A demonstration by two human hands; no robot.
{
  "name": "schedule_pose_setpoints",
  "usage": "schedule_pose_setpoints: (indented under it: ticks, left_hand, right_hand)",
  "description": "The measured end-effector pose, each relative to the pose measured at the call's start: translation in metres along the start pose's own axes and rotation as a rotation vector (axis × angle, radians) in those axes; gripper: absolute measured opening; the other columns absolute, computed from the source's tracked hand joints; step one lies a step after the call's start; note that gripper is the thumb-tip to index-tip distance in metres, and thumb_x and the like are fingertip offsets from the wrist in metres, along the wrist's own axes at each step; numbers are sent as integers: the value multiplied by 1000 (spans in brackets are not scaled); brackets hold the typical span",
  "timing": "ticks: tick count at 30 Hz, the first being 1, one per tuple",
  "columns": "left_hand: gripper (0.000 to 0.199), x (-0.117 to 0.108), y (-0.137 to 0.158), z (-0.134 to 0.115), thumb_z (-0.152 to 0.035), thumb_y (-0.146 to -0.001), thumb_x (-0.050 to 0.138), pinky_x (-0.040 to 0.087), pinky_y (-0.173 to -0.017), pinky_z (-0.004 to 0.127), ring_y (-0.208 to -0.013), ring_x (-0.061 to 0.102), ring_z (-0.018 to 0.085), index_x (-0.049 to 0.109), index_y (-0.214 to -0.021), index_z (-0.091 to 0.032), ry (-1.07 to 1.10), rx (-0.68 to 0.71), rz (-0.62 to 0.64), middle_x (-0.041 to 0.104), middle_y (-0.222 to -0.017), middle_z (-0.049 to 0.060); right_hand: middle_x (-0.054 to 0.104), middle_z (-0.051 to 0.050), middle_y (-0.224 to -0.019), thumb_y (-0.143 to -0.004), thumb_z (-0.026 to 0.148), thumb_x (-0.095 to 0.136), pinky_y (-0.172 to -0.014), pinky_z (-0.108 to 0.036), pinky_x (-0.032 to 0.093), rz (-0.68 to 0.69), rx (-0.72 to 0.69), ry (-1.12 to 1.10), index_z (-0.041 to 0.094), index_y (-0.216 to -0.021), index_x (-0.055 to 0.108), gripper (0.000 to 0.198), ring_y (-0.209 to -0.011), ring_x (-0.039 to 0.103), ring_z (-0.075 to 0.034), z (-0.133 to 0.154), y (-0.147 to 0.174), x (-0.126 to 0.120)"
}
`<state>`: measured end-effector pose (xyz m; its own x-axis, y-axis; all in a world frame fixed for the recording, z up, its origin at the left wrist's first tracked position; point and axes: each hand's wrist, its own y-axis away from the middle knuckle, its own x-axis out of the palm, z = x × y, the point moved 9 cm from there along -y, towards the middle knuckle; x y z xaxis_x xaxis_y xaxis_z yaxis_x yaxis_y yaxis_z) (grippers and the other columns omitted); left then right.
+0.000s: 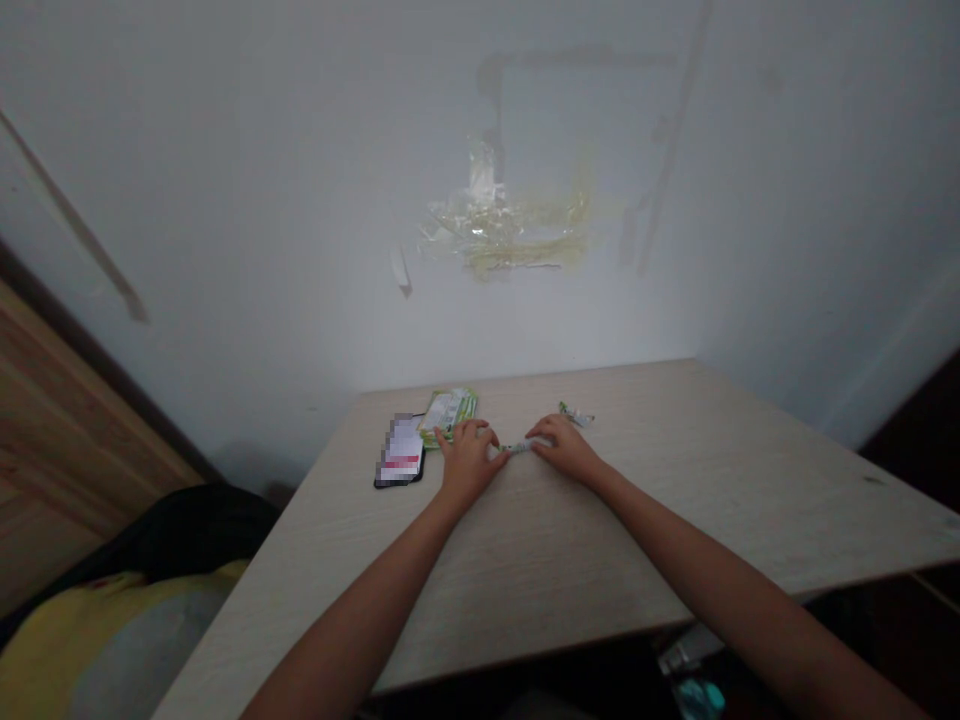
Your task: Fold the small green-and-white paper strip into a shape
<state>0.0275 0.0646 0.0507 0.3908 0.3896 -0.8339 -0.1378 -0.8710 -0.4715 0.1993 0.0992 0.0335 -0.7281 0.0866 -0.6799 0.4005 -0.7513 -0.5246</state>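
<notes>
Low over the table, my left hand and my right hand face each other with their fingers bent inward. A thin white-and-green strip stretches between them, its left end pinched by my left hand and its right end by my right. It looks like a slim wrapper, but it is too small to make out. Beside the fingers of my left hand lies a green-and-white packet, partly covered by that hand. A small crumpled green-and-clear wrapper rests just beyond my right hand.
A phone with a lit screen lies left of the packet. The pale wooden table meets a white wall marked with old tape. Dark and yellow cloth is heaped at the lower left, beside the table.
</notes>
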Motion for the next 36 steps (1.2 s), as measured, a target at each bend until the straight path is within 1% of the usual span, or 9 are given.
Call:
schedule_pose_setpoints:
  ticks: [4, 8, 11, 18, 22, 28, 36]
  left_hand:
    - [24, 2, 0, 0, -49, -79, 68, 0, -113, 70, -125, 45, 29, 67, -83, -25, 1, 3, 7, 60, -124, 5]
    - [25, 3, 1, -2, -49, -79, 68, -1, -112, 72, -126, 45, 29, 66, -81, -24, 2, 12, 17, 60, -124, 5]
    - [25, 4, 1, -2, -48, -78, 69, 0, -112, 72, -125, 46, 29, 66, -81, -23, -7, 3, 27, 60, -124, 6]
    - [27, 10, 0, 3, -49, -82, 65, 6, -111, 73, -122, 47, 29, 65, -79, -22, -6, -48, 43, 61, -122, 5]
    - [29, 13, -1, 4, -50, -82, 64, 7, -111, 73, -123, 47, 28, 65, -79, -22, -13, -64, 53, 60, -122, 5]
    - [29, 13, -1, 5, -52, -83, 62, 12, -112, 68, -125, 45, 29, 67, -80, -23, -28, -92, 81, 59, -125, 6]
    - [31, 15, -2, 8, -55, -81, 64, 15, -112, 65, -126, 43, 29, 67, -80, -24, -32, -136, 82, 58, -126, 6]
  right_hand:
    - [68, -9, -98, -79, 36, 73, -95, -41, 41, 18, -17, 31, 22, -92, 76, 20, -101, 58, -25, -2, 0, 0]
    - [69, -9, -96, -76, 42, 75, -95, -40, 41, 20, -22, 25, 22, -87, 76, 23, -102, 58, -26, -4, -1, 1]
    - [68, -9, -95, -77, 44, 75, -95, -39, 41, 22, -4, 27, 21, -85, 76, 25, -102, 58, -26, -6, -1, 4]
    - [67, -10, -98, -78, 42, 73, -96, -42, 40, 9, 81, 95, 18, -86, 75, 25, -102, 56, -26, -13, 0, 7]
    - [65, -10, -101, -82, 42, 69, -96, -43, 39, 20, 94, 129, 18, -89, 73, 26, -105, 54, -25, -13, 1, 9]
    - [63, -9, -103, -84, 40, 67, -99, -45, 38, 23, 108, 170, 18, -91, 72, 23, -107, 52, -25, -15, 1, 12]
    - [61, -9, -104, -84, 38, 67, -100, -44, 37, 31, 189, 186, 18, -89, 72, 21, -107, 50, -25, -17, 1, 13]
